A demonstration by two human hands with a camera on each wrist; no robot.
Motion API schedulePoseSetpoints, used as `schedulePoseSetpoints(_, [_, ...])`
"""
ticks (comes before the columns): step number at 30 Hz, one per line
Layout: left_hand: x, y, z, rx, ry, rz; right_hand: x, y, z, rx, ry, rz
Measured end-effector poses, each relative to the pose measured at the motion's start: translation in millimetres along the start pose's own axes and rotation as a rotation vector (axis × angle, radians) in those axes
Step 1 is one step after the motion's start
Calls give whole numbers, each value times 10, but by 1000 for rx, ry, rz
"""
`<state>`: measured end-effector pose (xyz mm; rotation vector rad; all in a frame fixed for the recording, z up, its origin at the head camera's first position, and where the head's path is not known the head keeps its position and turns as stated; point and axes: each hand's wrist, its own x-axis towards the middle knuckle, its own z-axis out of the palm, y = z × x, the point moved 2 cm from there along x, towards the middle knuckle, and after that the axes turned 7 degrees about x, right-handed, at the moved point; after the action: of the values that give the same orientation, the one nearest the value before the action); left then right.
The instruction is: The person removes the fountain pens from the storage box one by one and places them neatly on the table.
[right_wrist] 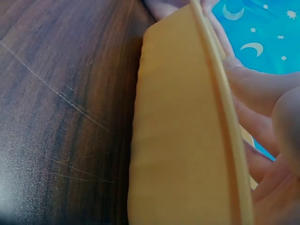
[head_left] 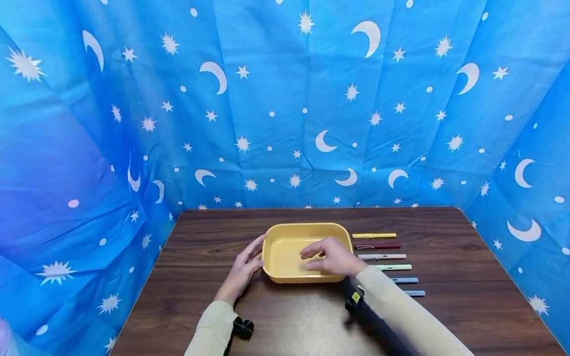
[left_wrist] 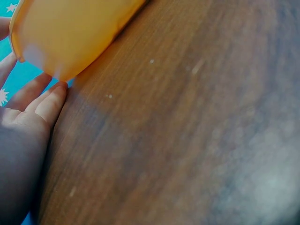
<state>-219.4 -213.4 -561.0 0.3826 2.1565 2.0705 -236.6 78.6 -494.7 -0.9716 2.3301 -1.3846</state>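
A yellow rectangular tray (head_left: 285, 242) with rounded corners and a raised rim sits on the table. My left hand (head_left: 242, 272) touches the tray's left end with extended, spread fingers; the left wrist view shows those fingers (left_wrist: 51, 103) against the outside of the wall. My right hand (head_left: 336, 258) reaches over the tray's right side, its loosely bent fingers above the tray floor. Nothing shows between them. In the right wrist view the tray's near wall (right_wrist: 183, 122) hides part of that hand.
Several capped pens lie in a column right of the tray, including a yellow pen (head_left: 374, 236), a dark red pen (head_left: 377, 246) and a blue pen (head_left: 415, 293). My right forearm covers some pen ends. Blue star-patterned cloth (head_left: 276, 128) hangs behind the brown wooden table (head_left: 196, 247).
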Motion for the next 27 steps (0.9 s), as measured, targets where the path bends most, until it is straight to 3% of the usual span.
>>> schedulePoseSetpoints(11, [-2,-6,11,-7,5,8,67,-21,41,-15,-120,41])
schedulePoseSetpoints(21, [0,9,5,-5,-13,9,90,-32,-29,-228,-178,23])
schedulePoseSetpoints(27, [0,-7,-3,-18,-18,11,105,12,-4,-272,-190,18])
